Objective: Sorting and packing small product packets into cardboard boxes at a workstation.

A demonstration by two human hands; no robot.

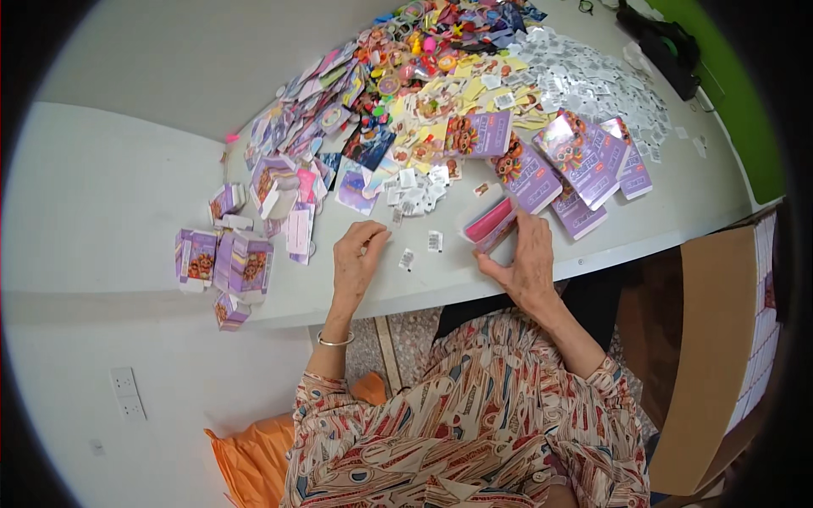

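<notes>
Pink box [489,223], right hand [532,261] gripping (thumb leftward)

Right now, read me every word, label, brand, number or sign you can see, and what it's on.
Purple cartons beyond the right hand: lettering, which I won't copy out.
Two small white slips left of that hand: barcode-like stripes; other print too small to read.
Heap of small white packets: print too small to read.

Wall sockets [128,393]: white, mounted on pale wall [59,347]
Orange bag [254,457]: crumpled, lower left
Black device [667,49]: upper right, near green surface [741,110]
Floor [415,343]: speckled
</notes>
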